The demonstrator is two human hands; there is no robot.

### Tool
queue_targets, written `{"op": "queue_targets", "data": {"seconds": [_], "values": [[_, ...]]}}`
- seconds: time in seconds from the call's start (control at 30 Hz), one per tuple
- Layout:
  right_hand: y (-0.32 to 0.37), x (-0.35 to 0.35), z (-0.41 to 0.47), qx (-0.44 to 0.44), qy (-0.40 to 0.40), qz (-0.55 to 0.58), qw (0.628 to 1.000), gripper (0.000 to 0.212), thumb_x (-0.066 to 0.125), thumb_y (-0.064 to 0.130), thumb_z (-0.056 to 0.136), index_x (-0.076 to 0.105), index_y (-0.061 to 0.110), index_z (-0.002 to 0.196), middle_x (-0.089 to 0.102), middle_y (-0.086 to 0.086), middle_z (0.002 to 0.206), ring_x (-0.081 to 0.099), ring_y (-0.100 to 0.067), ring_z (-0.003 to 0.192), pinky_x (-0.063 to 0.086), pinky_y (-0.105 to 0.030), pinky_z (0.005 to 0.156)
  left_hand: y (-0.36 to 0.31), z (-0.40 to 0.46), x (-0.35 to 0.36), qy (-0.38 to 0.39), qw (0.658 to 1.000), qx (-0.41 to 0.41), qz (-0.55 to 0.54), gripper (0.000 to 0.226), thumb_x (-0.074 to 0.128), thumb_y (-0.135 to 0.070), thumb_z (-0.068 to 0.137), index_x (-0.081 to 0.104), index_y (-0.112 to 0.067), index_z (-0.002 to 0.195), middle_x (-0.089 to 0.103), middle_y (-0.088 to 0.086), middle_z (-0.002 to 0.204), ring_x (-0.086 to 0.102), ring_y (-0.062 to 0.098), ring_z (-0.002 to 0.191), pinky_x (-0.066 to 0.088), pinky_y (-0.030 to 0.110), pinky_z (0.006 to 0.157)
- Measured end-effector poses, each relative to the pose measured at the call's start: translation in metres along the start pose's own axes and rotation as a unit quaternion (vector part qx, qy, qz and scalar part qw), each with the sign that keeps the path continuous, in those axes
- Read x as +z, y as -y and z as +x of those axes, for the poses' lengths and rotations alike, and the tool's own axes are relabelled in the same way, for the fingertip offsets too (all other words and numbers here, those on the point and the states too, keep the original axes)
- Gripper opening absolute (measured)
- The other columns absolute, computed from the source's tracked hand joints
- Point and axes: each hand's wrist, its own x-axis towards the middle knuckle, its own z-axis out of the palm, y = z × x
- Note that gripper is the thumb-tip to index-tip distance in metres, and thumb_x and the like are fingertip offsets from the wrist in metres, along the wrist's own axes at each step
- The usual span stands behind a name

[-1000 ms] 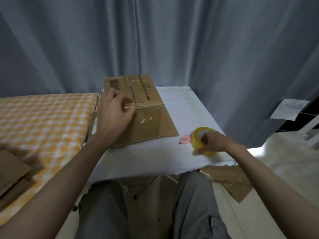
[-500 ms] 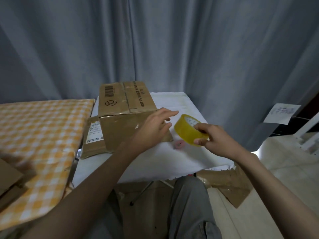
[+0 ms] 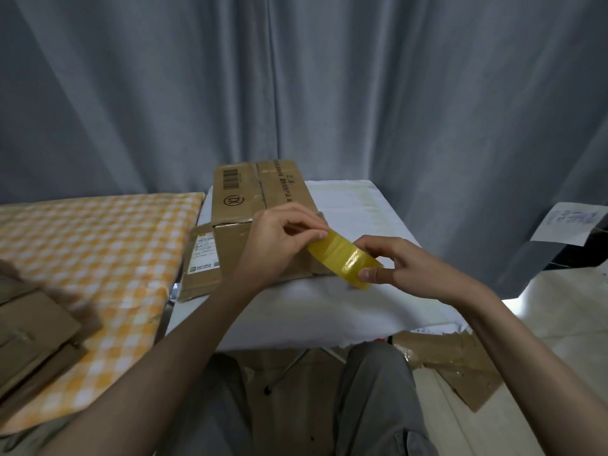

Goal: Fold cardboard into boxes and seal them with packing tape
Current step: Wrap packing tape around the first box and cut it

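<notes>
A: Yellow item first. What is it, and where?

B: One roll of packing tape (image 3: 345, 260), translucent yellow, held in the air over the near part of the white worktop (image 3: 355, 205), in front of the box's near right corner.

A: Held by which hand?

B: Both. Right hand (image 3: 406, 266): grip closed on the roll, thumb on its near rim, fingers curled over the far side. Left hand (image 3: 279, 238): grip narrow, thumb and fingertips pinching at the roll's upper left edge. Whether a loose end of tape is caught there, I cannot tell.

A: Cardboard?

B: One folded cardboard box (image 3: 260, 205), brown, standing on the worktop, top flaps down with the centre seam showing. Barcode and round mark printed on the left flap, a line of text on the right. A side flap with a shipping label (image 3: 204, 255) lies out flat on its left.

A: Surroundings?

B: Orange-and-white checked cloth (image 3: 98, 245) on the surface to the left, with flat cardboard pieces (image 3: 36, 337) at its near edge, blurred. Cardboard scrap (image 3: 460, 360) on the floor, right. Grey curtain (image 3: 296, 87) behind. Paper sheet (image 3: 569, 222) at far right.
</notes>
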Motion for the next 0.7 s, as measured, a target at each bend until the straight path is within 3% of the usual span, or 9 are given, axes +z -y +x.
{"op": "queue_targets", "data": {"seconds": [0.07, 0.13, 0.27, 0.33, 0.43, 0.57, 0.7], "values": [[0.002, 0.0, 0.002, 0.01, 0.002, 0.06, 0.998, 0.012, 0.065, 0.012, 0.096, 0.063, 0.007, 0.107, 0.065, -0.013, 0.102, 0.062, -0.02, 0.097, 0.054, -0.04, 0.086, 0.002, -0.002, -0.003, -0.015, 0.999, -0.033, -0.009, 0.007, 0.077, -0.008, 0.082, 0.079, -0.015, 0.085, 0.074, -0.008, 0.085, 0.068, 0.009, 0.083, 0.053, 0.021, 0.077], [0.003, 0.0, 0.006, 0.028, 0.002, 0.129, 0.991, 0.025, 0.064, 0.028, 0.095, 0.062, 0.006, 0.106, 0.063, -0.01, 0.095, 0.061, -0.016, 0.09, 0.05, -0.036, 0.085, 0.004, -0.002, -0.007, -0.013, 0.995, -0.098, -0.034, 0.007, 0.072, -0.01, 0.087, 0.075, -0.017, 0.086, 0.074, -0.004, 0.082, 0.066, 0.01, 0.078, 0.051, 0.019, 0.073], [0.003, 0.002, 0.019, 0.038, -0.005, 0.181, 0.983, 0.064, 0.06, 0.056, 0.092, 0.06, -0.005, 0.113, 0.061, -0.029, 0.113, 0.059, -0.022, 0.099, 0.039, -0.038, 0.107, 0.004, 0.003, -0.023, 0.021, 0.968, -0.219, -0.119, 0.008, 0.06, -0.006, 0.095, 0.065, -0.007, 0.089, 0.069, 0.001, 0.072, 0.061, 0.011, 0.068, 0.05, 0.019, 0.064], [0.003, 0.005, 0.028, 0.044, -0.024, 0.196, 0.979, 0.069, 0.061, 0.063, 0.09, 0.065, -0.004, 0.109, 0.066, -0.027, 0.109, 0.064, -0.018, 0.094, 0.041, -0.036, 0.104, 0.004, 0.005, -0.036, 0.032, 0.957, -0.257, -0.13, 0.012, 0.059, -0.009, 0.097, 0.065, -0.008, 0.086, 0.067, -0.002, 0.068, 0.06, 0.008, 0.065, 0.049, 0.016, 0.059], [0.002, 0.007, 0.039, 0.075, -0.049, 0.217, 0.972, 0.062, 0.066, 0.066, 0.084, 0.074, 0.009, 0.104, 0.075, -0.012, 0.096, 0.069, -0.011, 0.083, 0.045, -0.034, 0.092, 0.002, 0.005, -0.052, 0.049, 0.948, -0.286, -0.128, 0.018, 0.064, -0.016, 0.095, 0.067, -0.01, 0.078, 0.067, -0.002, 0.065, 0.061, 0.004, 0.06, 0.049, 0.014, 0.057], [0.005, 0.003, 0.053, 0.106, -0.049, 0.262, 0.958, 0.037, 0.068, 0.061, 0.081, 0.078, 0.027, 0.092, 0.071, -0.007, 0.089, 0.067, -0.017, 0.08, 0.049, -0.049, 0.083, 0.003, 0.012, -0.071, 0.031, 0.936, -0.326, -0.126, 0.015, 0.066, -0.014, 0.092, 0.068, -0.007, 0.079, 0.068, 0.0, 0.064, 0.061, 0.004, 0.056, 0.05, 0.013, 0.053], [0.01, -0.009, 0.066, 0.079, -0.043, 0.22, 0.971, 0.032, 0.067, 0.059, 0.082, 0.079, 0.03, 0.08, 0.072, 0.01, 0.075, 0.067, -0.005, 0.067, 0.053, -0.02, 0.065, 0.009, 0.018, -0.096, -0.005, 0.93, -0.349, -0.114, 0.01, 0.067, -0.011, 0.09, 0.068, -0.004, 0.082, 0.068, 0.002, 0.061, 0.062, 0.004, 0.051, 0.052, 0.013, 0.051]]}}
